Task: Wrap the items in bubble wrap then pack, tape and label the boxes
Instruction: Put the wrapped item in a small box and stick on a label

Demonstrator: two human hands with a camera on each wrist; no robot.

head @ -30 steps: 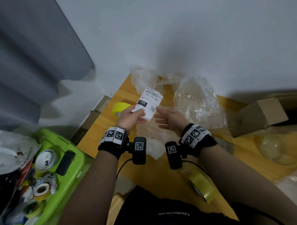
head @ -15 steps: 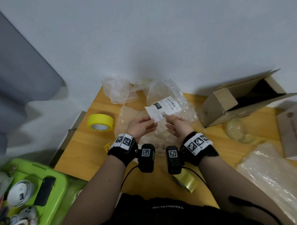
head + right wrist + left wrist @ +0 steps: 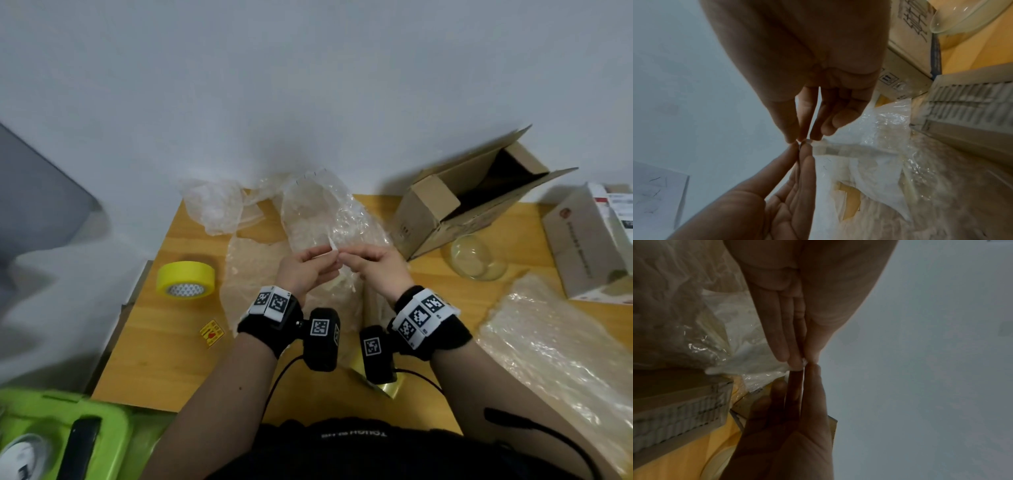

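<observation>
Nearest the body, a partly hidden roll of clear yellowish tape (image 3: pixel 390 389) lies on the wooden desk (image 3: pixel 164 359) below the wrist cameras. Just beyond, the left hand (image 3: pixel 308 270) and right hand (image 3: pixel 373 265) meet fingertip to fingertip above the desk's middle, each pinching an end of the white label (image 3: pixel 331 247) between thumb and forefingers. The label is turned edge-on, so it shows only as a thin pale sliver; in the left wrist view it is a white line (image 3: pixel 803 378) between the fingers, and its print cannot be read.

Under the hands spreads crumpled bubble wrap (image 3: pixel 318 219), reaching to the far edge. To the left sit a yellow tape roll (image 3: pixel 186 279) and a small yellow sticker (image 3: pixel 211 333). On the near right lies another bubble wrap sheet (image 3: pixel 561 359). Farther right, a clear glass bowl (image 3: pixel 474 258) rests just in front of an open cardboard box (image 3: pixel 442 212) lying on its side; a white printed box (image 3: pixel 589 240) stands at the far right. A green bin (image 3: pixel 113 425) sits at the near left, off the desk. A plain pale wall (image 3: pixel 308 85) backs the desk.
</observation>
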